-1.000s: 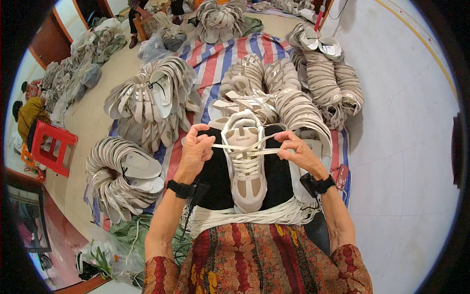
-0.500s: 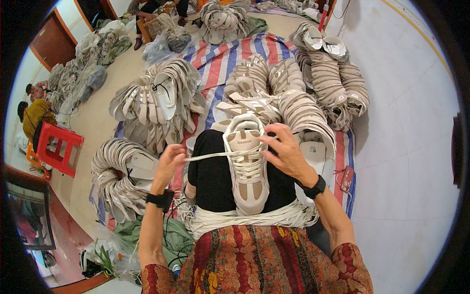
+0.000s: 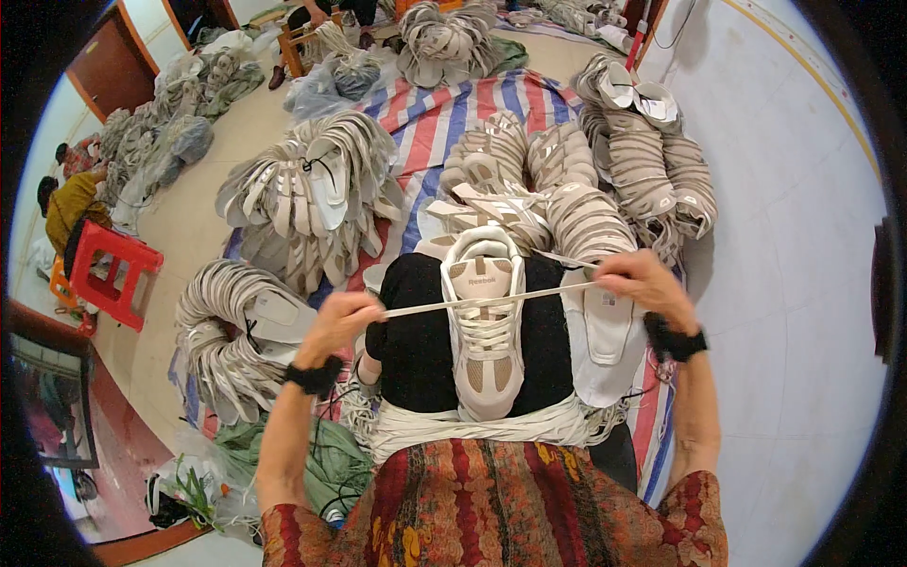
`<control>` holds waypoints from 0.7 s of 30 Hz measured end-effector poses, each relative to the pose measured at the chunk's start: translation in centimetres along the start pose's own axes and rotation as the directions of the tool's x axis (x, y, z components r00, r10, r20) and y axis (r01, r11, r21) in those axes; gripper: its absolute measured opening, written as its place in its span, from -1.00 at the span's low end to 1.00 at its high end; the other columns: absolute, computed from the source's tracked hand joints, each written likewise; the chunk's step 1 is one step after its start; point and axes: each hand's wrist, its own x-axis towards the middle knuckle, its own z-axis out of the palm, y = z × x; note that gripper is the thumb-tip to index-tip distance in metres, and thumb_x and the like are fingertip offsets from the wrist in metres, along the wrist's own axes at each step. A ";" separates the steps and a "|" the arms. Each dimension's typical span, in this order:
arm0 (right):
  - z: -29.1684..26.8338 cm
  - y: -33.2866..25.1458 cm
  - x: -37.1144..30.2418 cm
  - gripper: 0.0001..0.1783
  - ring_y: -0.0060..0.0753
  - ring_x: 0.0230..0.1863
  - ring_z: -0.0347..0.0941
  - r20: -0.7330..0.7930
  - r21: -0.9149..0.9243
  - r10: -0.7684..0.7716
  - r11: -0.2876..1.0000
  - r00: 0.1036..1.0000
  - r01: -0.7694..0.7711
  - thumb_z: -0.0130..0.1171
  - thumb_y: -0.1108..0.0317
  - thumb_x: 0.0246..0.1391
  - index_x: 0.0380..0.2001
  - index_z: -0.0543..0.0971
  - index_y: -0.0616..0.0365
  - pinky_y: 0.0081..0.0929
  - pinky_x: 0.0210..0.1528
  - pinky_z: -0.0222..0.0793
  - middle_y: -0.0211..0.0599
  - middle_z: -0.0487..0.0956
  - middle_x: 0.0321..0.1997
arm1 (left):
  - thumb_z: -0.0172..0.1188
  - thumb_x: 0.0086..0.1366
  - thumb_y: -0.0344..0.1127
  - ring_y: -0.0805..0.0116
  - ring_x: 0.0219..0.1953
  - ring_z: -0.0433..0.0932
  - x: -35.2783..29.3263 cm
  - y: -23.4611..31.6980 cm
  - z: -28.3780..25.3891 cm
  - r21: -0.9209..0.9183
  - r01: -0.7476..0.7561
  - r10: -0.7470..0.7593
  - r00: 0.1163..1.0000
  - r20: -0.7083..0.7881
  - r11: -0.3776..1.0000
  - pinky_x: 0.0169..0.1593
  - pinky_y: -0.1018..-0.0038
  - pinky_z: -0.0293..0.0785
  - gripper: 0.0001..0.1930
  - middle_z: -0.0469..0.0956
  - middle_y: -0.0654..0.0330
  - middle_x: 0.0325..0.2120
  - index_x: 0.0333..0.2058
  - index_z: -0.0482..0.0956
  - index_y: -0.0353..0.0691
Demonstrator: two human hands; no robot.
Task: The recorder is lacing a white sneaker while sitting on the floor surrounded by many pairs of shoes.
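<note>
Fingers, left hand [image 3: 340, 324]: at 9 o'clock from the shoe, curled closed, thumb and index pinching the lace.
Fingers, right hand [image 3: 646, 283]: at 3 o'clock, slightly higher, bunched closed on the lace; exact fingertip grip can't be told.
Lace [image 3: 556, 293]: off-white, near straight from hand to hand across the tongue; another strand runs from right hand toward the collar.
Shoe [image 3: 487, 383]: on the lap, between the hands, toe at 6, heel opening at 12, lower rows laced.
Lap [image 3: 416, 326]: black trousers under the shoe.
Wrists: black band on each, left band [image 3: 315, 376], right band [image 3: 675, 339].
6 o'clock: spare laces [image 3: 425, 432] bundled across the waist, patterned shirt [image 3: 496, 506] below.
8 o'clock: green sack [image 3: 326, 461].
9 o'clock: ring of uppers [image 3: 213, 298]; farther out, red stool [image 3: 118, 279].
10 o'clock: left stack [image 3: 283, 203] of uppers, black tie on it.
12 to 1 o'clock: row of uppers [image 3: 586, 219], on striped sheet [image 3: 430, 142].
1 to 2 o'clock: right stack [image 3: 641, 163], by the wall.
</note>
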 end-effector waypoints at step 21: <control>0.6 2.7 -18.4 -0.80 -0.28 -0.45 0.28 -0.732 -0.627 -0.577 0.363 0.362 -0.689 0.15 0.53 -0.15 -0.35 0.55 0.17 -0.40 -0.35 0.22 -0.26 0.39 -0.48 | 0.02 0.20 -0.34 0.08 -0.47 0.47 -16.1 -13.6 -5.1 0.550 0.428 0.150 0.676 -0.722 0.717 -0.36 0.39 0.36 -0.83 0.51 -0.02 -0.48 -0.34 0.51 -0.32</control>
